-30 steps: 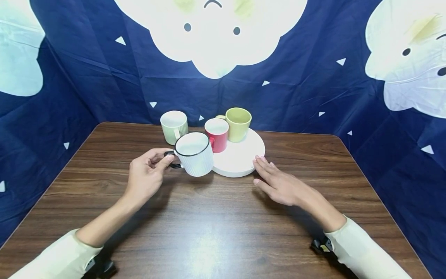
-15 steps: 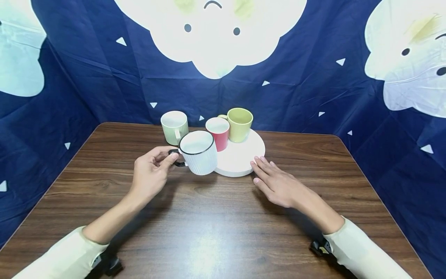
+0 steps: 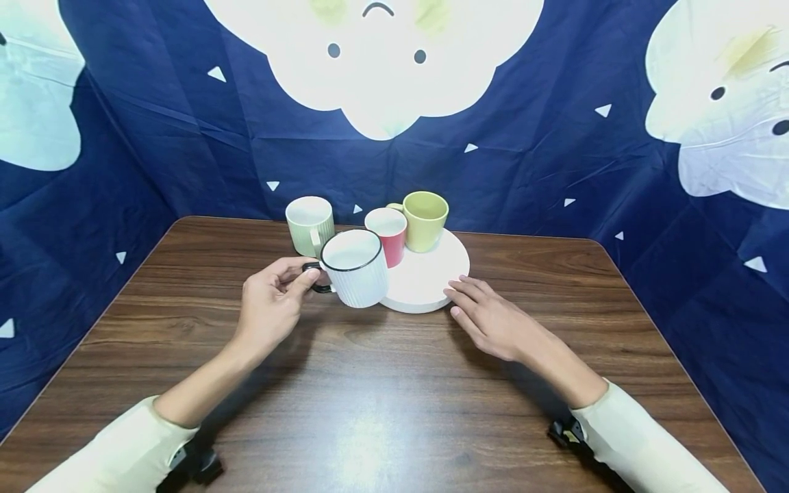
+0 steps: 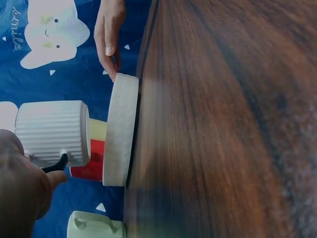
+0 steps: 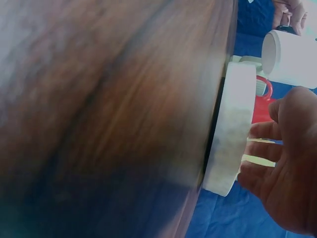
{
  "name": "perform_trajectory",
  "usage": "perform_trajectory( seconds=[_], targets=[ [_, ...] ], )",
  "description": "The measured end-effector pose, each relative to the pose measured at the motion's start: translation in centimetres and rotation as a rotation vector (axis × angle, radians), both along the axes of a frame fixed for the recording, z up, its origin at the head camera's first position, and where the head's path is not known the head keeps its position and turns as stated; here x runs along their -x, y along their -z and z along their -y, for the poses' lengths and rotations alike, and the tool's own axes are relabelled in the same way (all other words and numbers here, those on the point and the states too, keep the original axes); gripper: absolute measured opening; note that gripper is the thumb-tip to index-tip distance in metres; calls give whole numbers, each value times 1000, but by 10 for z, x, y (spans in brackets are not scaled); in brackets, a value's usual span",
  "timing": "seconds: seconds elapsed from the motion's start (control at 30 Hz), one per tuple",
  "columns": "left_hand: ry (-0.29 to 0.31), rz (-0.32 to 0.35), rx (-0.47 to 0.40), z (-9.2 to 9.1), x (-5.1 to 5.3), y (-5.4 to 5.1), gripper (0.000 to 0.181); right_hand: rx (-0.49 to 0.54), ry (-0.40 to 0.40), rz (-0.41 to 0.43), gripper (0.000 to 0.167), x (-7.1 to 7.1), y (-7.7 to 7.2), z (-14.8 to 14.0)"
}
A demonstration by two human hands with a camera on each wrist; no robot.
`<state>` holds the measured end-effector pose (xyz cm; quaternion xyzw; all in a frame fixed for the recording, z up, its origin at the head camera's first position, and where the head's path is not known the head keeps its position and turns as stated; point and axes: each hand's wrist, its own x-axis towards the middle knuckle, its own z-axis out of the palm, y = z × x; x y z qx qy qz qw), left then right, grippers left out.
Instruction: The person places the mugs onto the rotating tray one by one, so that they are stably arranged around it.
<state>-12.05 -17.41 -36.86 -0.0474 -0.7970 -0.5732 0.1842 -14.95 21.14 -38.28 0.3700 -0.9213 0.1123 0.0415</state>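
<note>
Head view bright, glare on surface (image 3: 394, 370) far from back edge, soft shadows; wrist views dimmer, foreground blurred.

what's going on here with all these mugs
Someone's left hand is holding a white mug by its black handle, up off the table at the left front of a round tray. The right hand touches the tray's right edge. A red mug and a yellow-green mug stand on the tray. A pale green mug is left of it, on the table. The white mug hasn't been set down.
</note>
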Motion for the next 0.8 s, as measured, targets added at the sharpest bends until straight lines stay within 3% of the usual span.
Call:
perform_trajectory(
  seconds=[0.17,0.37,0.8],
  targets=[
    [-5,18,-7,-3,1,0,20,-23,-6,5,57,3,4,-4],
    [4,19,1,-9,4,0,19,-58,22,98,73,4,4,-9],
    [42,25,-4,-26,13,0,19,-91,39,83,67,2,7,-6]
  ],
)
